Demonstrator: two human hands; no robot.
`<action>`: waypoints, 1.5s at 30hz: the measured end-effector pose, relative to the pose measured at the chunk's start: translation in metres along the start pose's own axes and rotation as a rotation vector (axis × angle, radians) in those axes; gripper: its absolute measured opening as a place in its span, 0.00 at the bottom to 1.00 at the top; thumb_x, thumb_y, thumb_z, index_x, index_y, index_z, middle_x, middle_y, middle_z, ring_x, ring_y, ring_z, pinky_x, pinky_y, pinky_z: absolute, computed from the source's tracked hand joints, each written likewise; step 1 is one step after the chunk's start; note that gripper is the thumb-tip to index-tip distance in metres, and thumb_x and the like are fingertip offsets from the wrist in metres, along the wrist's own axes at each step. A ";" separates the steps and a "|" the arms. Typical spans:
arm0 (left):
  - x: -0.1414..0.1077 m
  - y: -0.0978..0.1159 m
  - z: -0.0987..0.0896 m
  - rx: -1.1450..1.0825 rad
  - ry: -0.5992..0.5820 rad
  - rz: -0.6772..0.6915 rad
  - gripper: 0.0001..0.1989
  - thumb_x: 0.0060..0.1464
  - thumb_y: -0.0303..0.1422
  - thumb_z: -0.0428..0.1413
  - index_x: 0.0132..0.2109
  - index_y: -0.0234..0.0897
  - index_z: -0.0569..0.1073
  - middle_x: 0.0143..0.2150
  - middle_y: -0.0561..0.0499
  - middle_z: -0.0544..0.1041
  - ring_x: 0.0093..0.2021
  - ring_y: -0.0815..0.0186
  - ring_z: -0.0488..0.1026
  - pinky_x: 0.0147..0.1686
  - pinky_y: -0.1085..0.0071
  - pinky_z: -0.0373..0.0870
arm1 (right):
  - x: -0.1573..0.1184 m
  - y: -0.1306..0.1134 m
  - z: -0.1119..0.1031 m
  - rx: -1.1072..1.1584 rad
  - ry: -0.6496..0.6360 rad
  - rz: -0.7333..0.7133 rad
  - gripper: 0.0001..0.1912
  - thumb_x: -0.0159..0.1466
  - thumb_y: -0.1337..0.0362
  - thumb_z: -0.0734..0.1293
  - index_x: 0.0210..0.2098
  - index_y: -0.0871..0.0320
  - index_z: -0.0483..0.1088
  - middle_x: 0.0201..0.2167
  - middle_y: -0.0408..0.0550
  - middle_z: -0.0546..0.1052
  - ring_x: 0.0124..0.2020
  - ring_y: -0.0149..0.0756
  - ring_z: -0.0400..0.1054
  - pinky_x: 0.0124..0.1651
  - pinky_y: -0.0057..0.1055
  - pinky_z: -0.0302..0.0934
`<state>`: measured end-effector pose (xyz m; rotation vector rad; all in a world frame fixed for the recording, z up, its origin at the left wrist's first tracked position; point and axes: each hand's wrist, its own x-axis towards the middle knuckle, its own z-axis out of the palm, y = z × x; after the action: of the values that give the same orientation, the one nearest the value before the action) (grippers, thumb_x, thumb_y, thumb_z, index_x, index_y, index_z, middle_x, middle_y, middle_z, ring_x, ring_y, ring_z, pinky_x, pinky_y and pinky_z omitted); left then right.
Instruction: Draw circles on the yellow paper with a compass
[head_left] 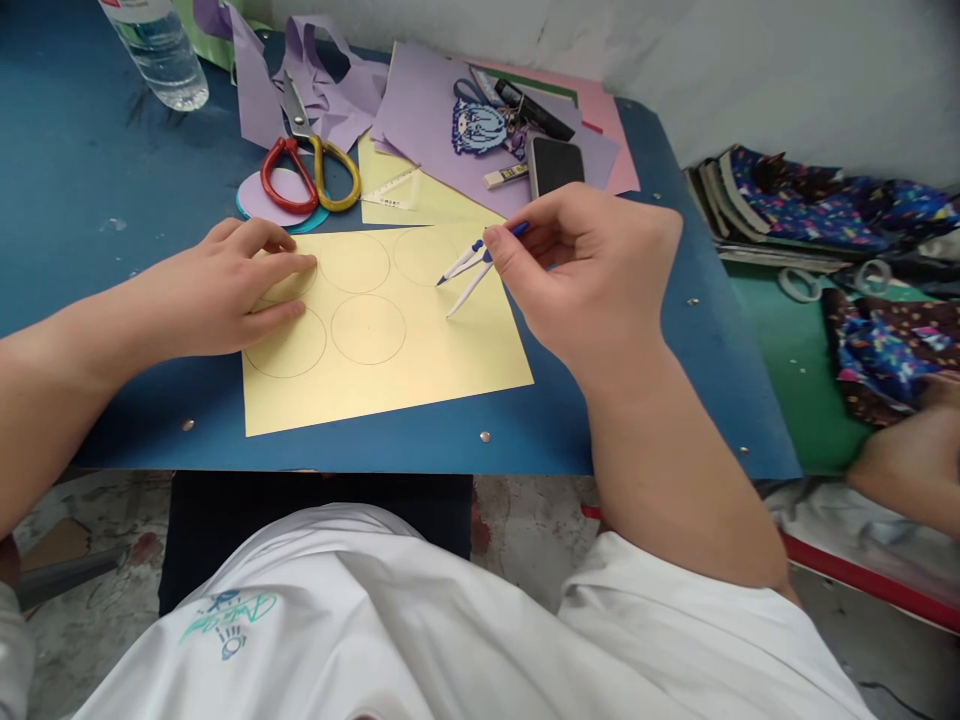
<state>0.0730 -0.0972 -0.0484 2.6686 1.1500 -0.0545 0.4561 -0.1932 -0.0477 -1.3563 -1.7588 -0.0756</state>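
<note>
A yellow sheet of paper [382, 385] lies on the blue table, with several circles drawn on it in thin line. My left hand [225, 285] rests flat on the sheet's left part, fingers apart, holding nothing and covering part of the circles there. In my right hand [589, 270], thumb and fingers pinch the top of a blue and white compass [469, 265]. Its two legs are slightly spread and point down at the right part of the sheet, below the upper right circle. Whether both tips touch the paper I cannot tell.
Behind the sheet lie red and yellow scissors [304, 175] on round paper pieces, a clear triangle ruler [394, 190], purple paper [420, 95], a phone [555, 165] and a black marker [534, 108]. A water bottle [161, 55] stands back left. Another person's arm [911, 465] shows at right.
</note>
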 end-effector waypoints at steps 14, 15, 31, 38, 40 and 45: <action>0.000 0.012 -0.006 0.071 -0.028 -0.032 0.50 0.79 0.63 0.37 0.86 0.34 0.74 0.79 0.32 0.68 0.83 0.31 0.64 0.86 0.35 0.63 | 0.004 -0.017 -0.020 0.190 -0.371 -0.062 0.17 0.84 0.42 0.71 0.45 0.43 0.84 0.45 0.52 0.89 0.47 0.52 0.86 0.56 0.51 0.85; 0.000 0.011 -0.006 0.073 -0.027 -0.028 0.50 0.79 0.62 0.38 0.86 0.34 0.74 0.79 0.32 0.68 0.83 0.31 0.64 0.86 0.35 0.62 | 0.004 -0.017 -0.020 0.200 -0.370 -0.067 0.17 0.84 0.43 0.71 0.45 0.44 0.84 0.45 0.52 0.89 0.47 0.52 0.86 0.55 0.51 0.85; 0.001 0.007 -0.001 0.052 -0.022 -0.017 0.50 0.81 0.65 0.37 0.86 0.36 0.74 0.80 0.34 0.67 0.85 0.29 0.63 0.87 0.33 0.60 | 0.013 -0.019 -0.029 0.081 -0.485 -0.002 0.19 0.86 0.46 0.68 0.48 0.44 0.88 0.43 0.53 0.90 0.49 0.53 0.86 0.59 0.52 0.84; 0.002 -0.004 0.007 0.048 0.031 -0.004 0.45 0.77 0.64 0.42 0.85 0.47 0.75 0.80 0.40 0.68 0.85 0.29 0.64 0.87 0.31 0.61 | 0.031 -0.025 -0.018 0.083 -0.437 -0.029 0.14 0.82 0.56 0.73 0.39 0.45 0.86 0.43 0.51 0.90 0.48 0.52 0.83 0.56 0.49 0.79; 0.003 -0.003 0.005 0.046 0.026 -0.009 0.46 0.76 0.65 0.41 0.84 0.47 0.75 0.80 0.40 0.69 0.86 0.28 0.64 0.87 0.31 0.62 | 0.039 -0.030 -0.017 0.022 -0.445 0.007 0.15 0.81 0.60 0.75 0.35 0.47 0.84 0.39 0.50 0.88 0.45 0.49 0.81 0.54 0.47 0.75; 0.003 -0.001 0.002 0.018 -0.012 -0.018 0.47 0.75 0.66 0.42 0.85 0.47 0.74 0.81 0.40 0.68 0.86 0.26 0.62 0.88 0.28 0.60 | 0.050 -0.034 -0.022 -0.144 -0.422 0.138 0.20 0.80 0.58 0.76 0.30 0.48 0.77 0.31 0.50 0.82 0.36 0.46 0.74 0.46 0.46 0.66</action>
<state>0.0747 -0.0948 -0.0505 2.6698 1.1750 -0.0845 0.4414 -0.1803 0.0136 -1.6874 -2.0278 0.1751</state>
